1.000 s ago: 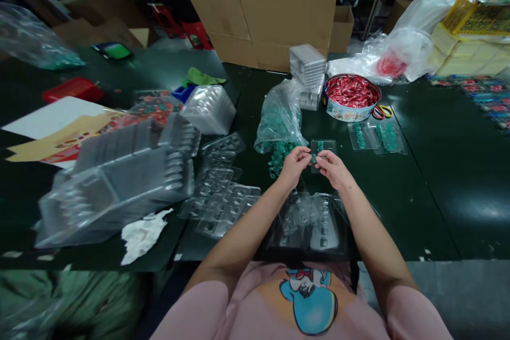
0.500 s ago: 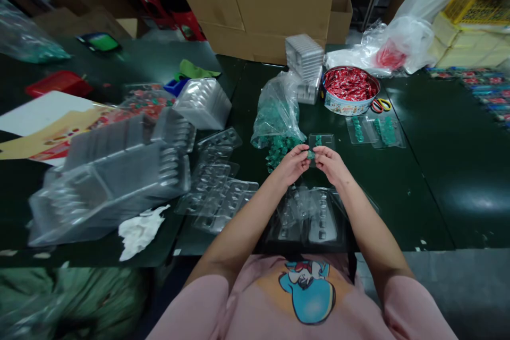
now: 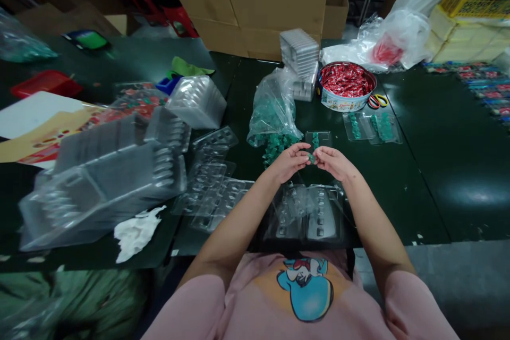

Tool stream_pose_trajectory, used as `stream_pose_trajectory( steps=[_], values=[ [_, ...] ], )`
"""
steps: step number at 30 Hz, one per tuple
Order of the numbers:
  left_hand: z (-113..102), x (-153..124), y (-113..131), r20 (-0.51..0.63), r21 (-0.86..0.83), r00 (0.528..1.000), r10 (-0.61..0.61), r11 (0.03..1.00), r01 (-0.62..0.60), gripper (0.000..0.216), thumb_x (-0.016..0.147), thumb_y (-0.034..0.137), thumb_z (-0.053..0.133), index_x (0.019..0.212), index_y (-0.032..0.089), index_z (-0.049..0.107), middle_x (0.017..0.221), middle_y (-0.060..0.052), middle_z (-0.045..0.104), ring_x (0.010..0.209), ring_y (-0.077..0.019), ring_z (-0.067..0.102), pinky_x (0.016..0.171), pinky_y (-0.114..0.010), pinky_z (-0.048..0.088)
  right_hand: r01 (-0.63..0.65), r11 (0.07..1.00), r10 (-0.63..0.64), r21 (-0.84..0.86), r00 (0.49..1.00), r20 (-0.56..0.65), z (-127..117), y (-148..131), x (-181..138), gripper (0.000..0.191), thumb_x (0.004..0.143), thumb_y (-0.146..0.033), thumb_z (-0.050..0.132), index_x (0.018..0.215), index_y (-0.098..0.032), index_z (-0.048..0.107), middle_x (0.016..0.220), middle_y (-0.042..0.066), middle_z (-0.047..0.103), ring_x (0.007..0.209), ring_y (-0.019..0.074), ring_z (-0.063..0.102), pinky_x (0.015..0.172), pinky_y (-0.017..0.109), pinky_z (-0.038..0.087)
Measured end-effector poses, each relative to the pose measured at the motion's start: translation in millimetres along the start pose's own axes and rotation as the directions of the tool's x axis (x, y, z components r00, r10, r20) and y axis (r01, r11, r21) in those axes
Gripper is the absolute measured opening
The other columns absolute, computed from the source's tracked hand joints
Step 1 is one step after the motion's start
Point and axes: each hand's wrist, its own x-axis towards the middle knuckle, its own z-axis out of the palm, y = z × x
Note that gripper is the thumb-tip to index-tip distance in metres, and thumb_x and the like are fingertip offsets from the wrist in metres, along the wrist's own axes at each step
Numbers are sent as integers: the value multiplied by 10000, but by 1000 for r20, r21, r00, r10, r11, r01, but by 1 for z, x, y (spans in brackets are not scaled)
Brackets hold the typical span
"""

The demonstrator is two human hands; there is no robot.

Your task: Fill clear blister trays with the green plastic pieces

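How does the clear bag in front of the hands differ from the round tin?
The bag is clear and limp, while the tin is round with a printed side. The bag has green pieces spilled at its mouth; the tin stands upright, filled with shiny red pieces. Both are open and rest on the same dark table.

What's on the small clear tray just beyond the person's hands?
A short row of green pieces shows on the far part of the tray. The left hand and right hand cover much of its near part, so whatever lies there can't be seen.
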Motion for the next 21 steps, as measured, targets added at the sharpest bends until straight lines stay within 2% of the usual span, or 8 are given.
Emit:
stream_pose_trajectory(
  steps=[3,9,13,17,19,21],
  values=[
    [-1,-2,8,29,143,1000,3,990,-7,553,588,146,822,1089,163,589,749,18,669,673,-100,638,637,-206,429,55,988,-54,-144,998,11,2,-2,2,361,682,-454,797,901,-185,695,728,-17,655,649,84,558,586,208,393],
    [-1,-1,15,-14,259,999,-36,965,39,575,591,143,797,1114,158,557,739,10,675,640,-100,619,619,-216,397,145,922,-102,-358,985,138,2,-9,6,271,676,-362,774,848,-172,684,776,15,707,746,141,632,755,294,477],
    [-2,2,10,0,275,999,-43,961,42,635,578,157,810,1160,151,555,754,9,671,678,-106,627,657,-230,410,173,822,-147,-542,985,91,-4,-8,5,167,720,-320,702,787,-173,660,711,-11,660,681,126,587,680,269,445],
    [-3,5,8,0,286,1000,13,958,-13,647,564,139,804,1166,146,565,760,18,666,712,-110,635,757,-270,451,228,706,-268,-671,962,46,-5,-3,3,114,762,-286,628,764,-174,650,685,-27,612,638,105,520,629,248,390],
    [-3,6,7,-20,298,999,47,954,-39,622,574,134,785,1157,142,568,737,23,662,689,-107,628,745,-266,451,262,687,-338,-677,941,20,-3,0,2,104,763,-275,615,760,-175,643,694,-26,608,638,103,508,630,249,385],
    [-1,7,7,-24,298,998,61,953,-51,613,583,135,771,1161,140,567,715,26,657,662,-105,618,707,-252,442,288,709,-384,-643,923,-9,0,3,2,91,746,-271,623,746,-181,622,682,-32,589,625,100,492,617,247,374]
  ],
)
